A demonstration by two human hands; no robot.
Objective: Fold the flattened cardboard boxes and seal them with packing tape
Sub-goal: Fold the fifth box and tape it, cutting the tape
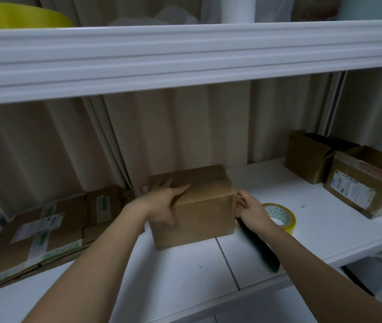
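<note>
A closed brown cardboard box [199, 213] stands on the white shelf [185, 271] in the middle of the view. My left hand [164, 201] lies over its top left edge, fingers spread on the top and thumb down the front. My right hand [250, 210] presses against the box's right side near the upper corner, fingers fairly straight. A roll of yellowish packing tape [280, 216] lies flat just right of my right hand. Flattened cardboard boxes [43, 231] with labels and tape strips lie stacked at the left.
A dark green-handled tool [262, 250] lies on the shelf under my right forearm. Two open cardboard boxes [357, 183] stand at the back right. An upper shelf [185, 57] overhangs, carrying a yellow bowl [17, 17]. Beige curtains hang behind.
</note>
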